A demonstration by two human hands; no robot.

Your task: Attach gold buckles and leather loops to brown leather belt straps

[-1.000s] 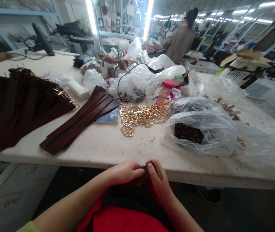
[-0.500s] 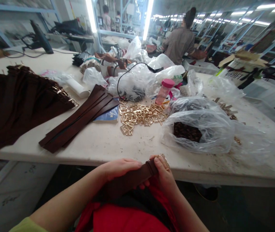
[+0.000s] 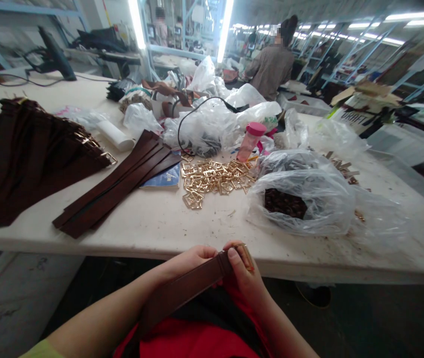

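Note:
A brown leather belt (image 3: 182, 288) runs from my lap up to both hands at the table's front edge. My right hand (image 3: 244, 273) is closed on its buckle end, the thumb pressed on the leather beside a gold buckle (image 3: 247, 256). My left hand (image 3: 193, 259) grips the belt just behind a belt loop (image 3: 222, 263); its fingers are partly hidden behind the strap. Loose gold buckles (image 3: 215, 176) lie in a pile on the table beyond my hands.
Brown straps (image 3: 115, 184) lie left of the buckles, partly on a blue booklet (image 3: 165, 178). Far left is a large stack of buckled belts (image 3: 29, 154). A plastic bag (image 3: 320, 214) of small brown pieces lies right, near a pink-lidded bottle (image 3: 249, 144). A person (image 3: 271, 67) stands behind.
The belt has turned so that more of its broad face shows, and it now lies further down my lap. Both hands have shifted slightly left in view.

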